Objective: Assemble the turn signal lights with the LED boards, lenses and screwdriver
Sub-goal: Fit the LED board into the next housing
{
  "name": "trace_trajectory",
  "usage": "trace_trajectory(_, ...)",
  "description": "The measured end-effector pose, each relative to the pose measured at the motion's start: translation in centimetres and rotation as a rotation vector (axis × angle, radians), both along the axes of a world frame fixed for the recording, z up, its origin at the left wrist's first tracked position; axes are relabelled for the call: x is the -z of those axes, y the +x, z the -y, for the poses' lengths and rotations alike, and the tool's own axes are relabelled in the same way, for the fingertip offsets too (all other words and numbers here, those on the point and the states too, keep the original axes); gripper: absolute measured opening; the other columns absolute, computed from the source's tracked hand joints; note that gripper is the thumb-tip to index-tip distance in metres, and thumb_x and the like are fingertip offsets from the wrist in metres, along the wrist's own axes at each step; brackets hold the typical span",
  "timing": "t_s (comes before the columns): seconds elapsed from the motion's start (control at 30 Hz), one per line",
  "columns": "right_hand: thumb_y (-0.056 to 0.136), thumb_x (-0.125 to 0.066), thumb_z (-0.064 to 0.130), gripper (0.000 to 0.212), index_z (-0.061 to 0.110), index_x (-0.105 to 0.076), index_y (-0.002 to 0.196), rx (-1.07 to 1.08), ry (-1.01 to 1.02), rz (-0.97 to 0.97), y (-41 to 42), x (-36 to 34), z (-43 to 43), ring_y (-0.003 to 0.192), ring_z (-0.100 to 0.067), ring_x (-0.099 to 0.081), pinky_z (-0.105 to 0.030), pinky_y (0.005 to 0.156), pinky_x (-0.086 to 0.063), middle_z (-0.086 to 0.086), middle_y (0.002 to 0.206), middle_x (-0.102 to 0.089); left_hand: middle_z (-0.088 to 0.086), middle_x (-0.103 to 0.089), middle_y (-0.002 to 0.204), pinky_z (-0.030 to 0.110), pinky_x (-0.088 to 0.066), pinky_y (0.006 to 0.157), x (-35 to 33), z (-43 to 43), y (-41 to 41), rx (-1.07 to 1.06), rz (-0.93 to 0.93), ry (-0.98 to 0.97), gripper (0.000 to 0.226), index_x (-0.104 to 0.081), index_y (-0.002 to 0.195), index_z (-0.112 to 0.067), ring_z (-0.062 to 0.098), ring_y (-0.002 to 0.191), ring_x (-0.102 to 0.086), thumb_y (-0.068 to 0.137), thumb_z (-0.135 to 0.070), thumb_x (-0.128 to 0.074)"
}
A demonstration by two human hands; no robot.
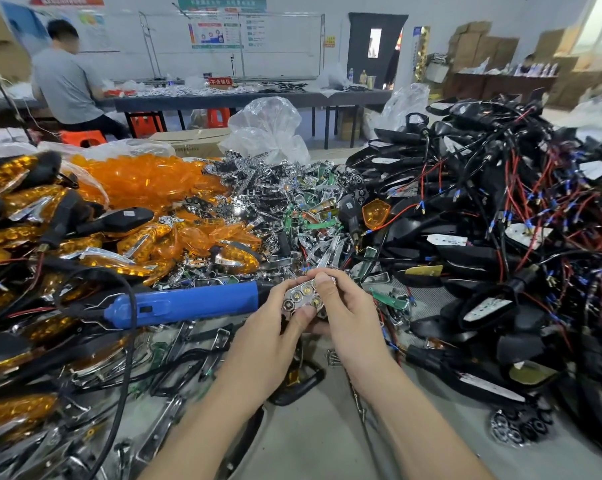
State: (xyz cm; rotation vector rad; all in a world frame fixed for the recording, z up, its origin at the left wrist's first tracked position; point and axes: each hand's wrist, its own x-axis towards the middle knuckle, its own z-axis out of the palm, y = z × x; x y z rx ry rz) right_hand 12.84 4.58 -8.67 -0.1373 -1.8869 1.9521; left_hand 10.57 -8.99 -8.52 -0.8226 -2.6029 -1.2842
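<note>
View: looking down from head height at a crowded workbench (313, 445), with both forearms reaching in from 6 o'clock.
Reflector (301, 296): a small chrome piece with a cluster of round cups, held up just below the middle of the view, face toward the camera.
Left hand (272, 336): pinches the reflector's lower left edge, thumb on the front and fingers curled behind.
Right hand (350, 317): grips the reflector's right side, thumb pressed over the top front and fingers wrapped behind.
Screwdriver (188, 304): a blue powered tool lying flat on the parts at 9 o'clock from the hands. Its tip end points toward the left hand; neither hand grips it.
Cord (132, 341): black, looping from the screwdriver's back end down toward 7 o'clock.
Lenses (143, 181): a heap of clear orange shells in plastic at 10 o'clock.
Chrome parts (275, 195): a pile of loose reflectors and trims at 12 o'clock, just beyond the hands, with green boards (389, 302) scattered among them and at 3 o'clock from the hands.
Housings (483, 216): a large tangle of black shells with red and black wires, filling 1 to 4 o'clock.
Finished lights (19, 233): black bodies with orange lenses fitted, stacked from 8 to 10 o'clock.
Bag (268, 128): crumpled clear plastic at 12 o'clock, behind the chrome parts.
Background: a person (66, 84) in a grey shirt sits at 11 o'clock at a long table (244, 98) covered in small parts.
</note>
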Motion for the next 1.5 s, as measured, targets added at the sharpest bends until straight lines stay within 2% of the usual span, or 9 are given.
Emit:
trace_trajectory(0.13,0.106,-0.053,0.029,0.023,0.023,-0.074,0.103,-0.049,-0.036,-0.001,0.0,-0.3,-0.3,0.096,-0.026,-0.068,-0.055,0.076,-0.063,0.006,0.107,-0.073,-0.048,-0.052,0.078,0.017,-0.028,0.047,-0.2,-0.1,0.1,-0.039,-0.045,-0.024,0.034,-0.018,0.114,-0.083,-0.008,0.062,-0.054,0.093,-0.065,-0.038)
trace_trajectory(0.27,0.106,-0.052,0.034,0.023,0.025,-0.073,0.107,-0.05,0.006,-0.009,-0.2,-0.2,-0.4,0.109,-0.016,-0.068,-0.055,0.087,-0.06,0.015,0.109,-0.073,-0.035,-0.063,0.085,0.012,-0.038,0.055,0.4,0.0,-0.4,-0.007,-0.008,0.059,0.031,-0.034,0.128,-0.07,-0.009,0.069,-0.059,0.098,-0.062,-0.036)
trace_trajectory(0.33,0.106,-0.051,0.034,0.023,0.025,-0.073,0.107,-0.06,0.007,-0.021,-0.4,-0.1,-0.4,0.112,-0.014,-0.067,-0.053,0.09,-0.059,0.016,0.111,-0.072,-0.023,-0.068,0.092,0.022,-0.051,0.07,0.7,0.1,-0.6,0.009,0.011,0.095,0.031,-0.036,0.13,-0.067,-0.004,0.081,-0.063,0.101,-0.06,-0.034)
trace_trajectory(0.47,0.107,-0.051,0.031,0.022,0.026,-0.073,0.103,-0.073,0.002,-0.046,-0.6,0.3,-0.4,0.11,-0.012,-0.068,-0.052,0.087,-0.06,0.014,0.108,-0.072,-0.007,-0.067,0.086,0.028,-0.052,0.07,0.9,0.3,-0.9,0.012,0.03,0.124,0.027,-0.04,0.123,-0.07,0.009,0.077,-0.064,0.101,-0.056,-0.039)
trace_trajectory(0.63,0.107,-0.052,0.026,0.023,0.029,-0.074,0.1,-0.056,-0.021,-0.055,-0.6,0.2,0.0,0.096,-0.012,-0.07,-0.046,0.074,-0.063,0.012,0.099,-0.072,-0.021,-0.067,0.092,0.029,-0.053,0.078,0.8,-0.1,-1.5,-0.059,0.052,0.171,0.03,-0.052,0.115,-0.057,0.004,0.085,-0.064,0.102,-0.03,-0.052)
trace_trajectory(0.7,0.107,-0.052,0.027,0.022,0.028,-0.074,0.101,-0.049,-0.013,-0.05,-0.6,0.2,0.0,0.101,-0.019,-0.07,-0.051,0.08,-0.062,0.01,0.101,-0.073,-0.015,-0.068,0.088,0.038,-0.054,0.08,0.7,-0.3,-1.6,-0.083,0.067,0.166,0.034,-0.054,0.109,-0.059,0.009,0.081,-0.065,0.101,-0.026,-0.054)
trace_trajectory(0.8,0.107,-0.052,0.026,0.023,0.024,-0.074,0.099,-0.088,-0.101,-0.042,-0.4,-0.1,0.0,0.101,-0.022,-0.072,-0.042,0.07,-0.064,0.004,0.104,-0.073,-0.01,-0.07,0.086,0.047,-0.055,0.08,0.3,-0.4,-1.7,-0.076,0.091,0.191,0.041,-0.055,0.106,-0.063,0.018,0.082,-0.067,0.101,-0.022,-0.056)
trace_trajectory(1.13,0.099,-0.052,0.044,0.033,0.023,-0.077,0.102,-0.151,-0.204,0.023,-0.2,-1.0,-0.2,0.101,-0.007,-0.073,-0.036,0.068,-0.063,0.016,0.113,-0.072,-0.008,-0.061,0.077,0.032,-0.044,0.061,0.5,-0.4,-1.2,-0.084,0.035,0.172,0.025,-0.052,0.116,-0.059,0.014,0.063,-0.056,0.103,-0.039,-0.044)
trace_trajectory(1.5,0.108,-0.046,0.028,0.033,0.018,-0.075,0.097,-0.06,-0.134,0.044,-0.1,-1.5,0.4,0.097,-0.016,-0.074,-0.037,0.062,-0.063,-0.001,0.115,-0.072,-0.007,-0.061,0.072,0.031,-0.043,0.051,0.3,-0.2,-0.9,-0.069,0.068,0.062,0.042,-0.046,0.124,-0.047,0.01,0.054,-0.054,0.089,-0.063,-0.029)
